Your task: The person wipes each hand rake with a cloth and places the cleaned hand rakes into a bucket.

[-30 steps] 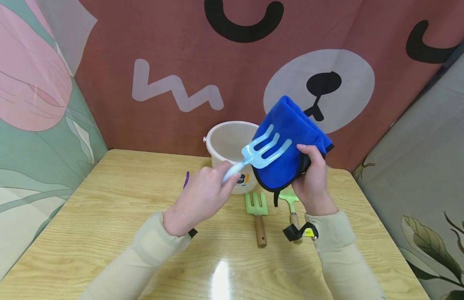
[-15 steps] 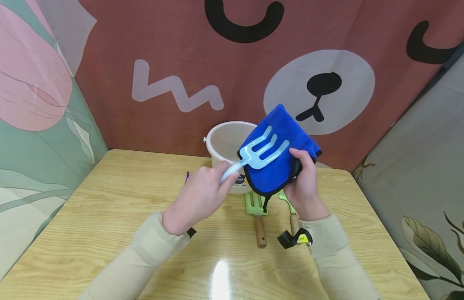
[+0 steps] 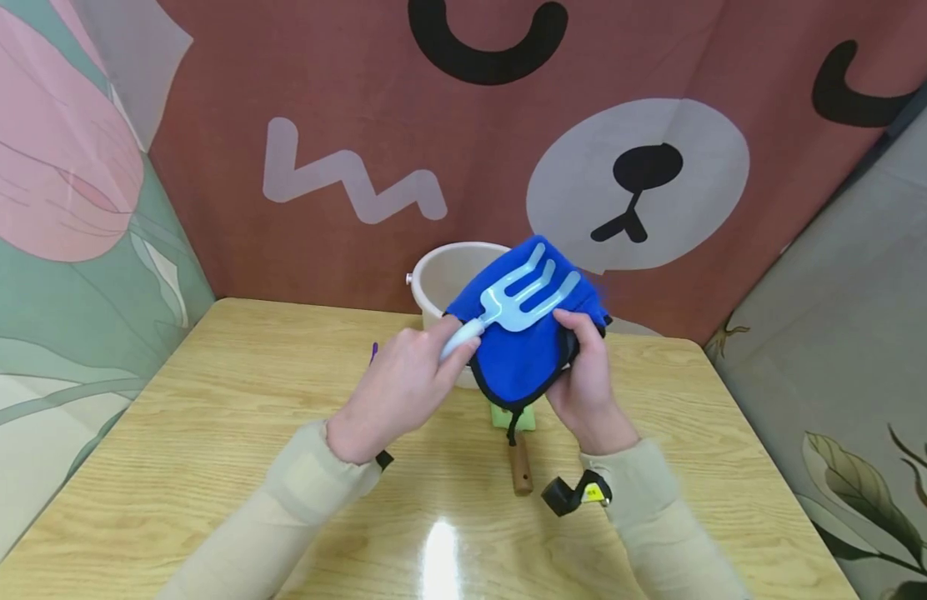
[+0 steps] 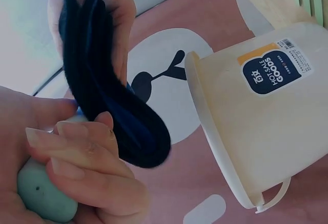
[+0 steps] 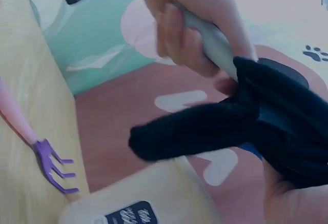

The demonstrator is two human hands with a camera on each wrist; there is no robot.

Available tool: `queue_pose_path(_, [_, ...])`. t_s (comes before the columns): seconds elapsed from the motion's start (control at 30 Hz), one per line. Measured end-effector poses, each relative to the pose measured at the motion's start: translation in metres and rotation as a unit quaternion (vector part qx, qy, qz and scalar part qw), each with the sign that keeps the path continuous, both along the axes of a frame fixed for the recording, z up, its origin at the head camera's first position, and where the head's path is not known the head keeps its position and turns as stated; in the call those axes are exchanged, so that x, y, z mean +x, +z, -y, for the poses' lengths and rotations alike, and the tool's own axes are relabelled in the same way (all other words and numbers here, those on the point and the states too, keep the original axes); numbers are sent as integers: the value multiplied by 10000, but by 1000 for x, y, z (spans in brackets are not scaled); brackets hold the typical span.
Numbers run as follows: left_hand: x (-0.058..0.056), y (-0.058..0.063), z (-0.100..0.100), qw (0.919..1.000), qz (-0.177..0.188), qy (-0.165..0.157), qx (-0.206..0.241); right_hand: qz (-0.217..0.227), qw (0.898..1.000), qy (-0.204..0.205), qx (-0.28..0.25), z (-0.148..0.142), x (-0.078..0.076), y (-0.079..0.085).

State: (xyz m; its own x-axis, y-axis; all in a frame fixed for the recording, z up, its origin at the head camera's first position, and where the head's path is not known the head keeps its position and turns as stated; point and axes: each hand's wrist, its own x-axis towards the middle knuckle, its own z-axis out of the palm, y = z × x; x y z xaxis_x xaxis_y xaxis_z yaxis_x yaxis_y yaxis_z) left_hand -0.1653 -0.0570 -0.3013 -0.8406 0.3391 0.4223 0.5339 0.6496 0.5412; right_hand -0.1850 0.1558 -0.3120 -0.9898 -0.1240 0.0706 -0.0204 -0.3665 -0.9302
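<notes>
My left hand (image 3: 403,383) grips the handle of a light-blue hand fork (image 3: 512,312), with its three tines pointing up and to the right. Behind the tines, my right hand (image 3: 587,392) holds a folded blue cloth (image 3: 516,367) with black edging, thumb on the front. A black loop hangs from the cloth's lower corner. In the left wrist view the folded cloth (image 4: 97,70) runs above the left hand's curled fingers. The right wrist view shows the fork's pale handle (image 5: 210,42) inside the left hand; its tines are hidden there by the cloth.
A white bucket (image 3: 428,312) stands behind the cloth at the table's back. Below the cloth lies a green hand fork (image 3: 520,467) with a wooden handle, partly covered. A purple fork (image 5: 48,167) with a pink handle lies left of the bucket. Printed curtains surround the wooden table (image 3: 231,400).
The right hand and the cloth have moved left and down, so the cloth sits further behind the fork and covers more of the bucket. The left hand has hardly moved.
</notes>
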Motion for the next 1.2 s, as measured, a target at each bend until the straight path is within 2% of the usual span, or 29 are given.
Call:
queue_pose_path(0.1, [-1,0,-1,10000,-9,15,-33,175,9996,64,192,3,4,-2])
queue_pose_path(0.53, [-4,5,-2,9999,128,41,32,101,9972,582,460,16,12,-7])
queue_pose_path(0.77, [-4,4,0,9998,214,42,30,-15,9983,435,383,16,9,-4])
queue_pose_path(1.0, [-4,3,0,9999,135,35,-62,203,9984,205,482,12,7,-2])
queue_pose_path(1.2, [-4,2,0,9999,94,13,-103,36,9993,79,366,7,3,-2])
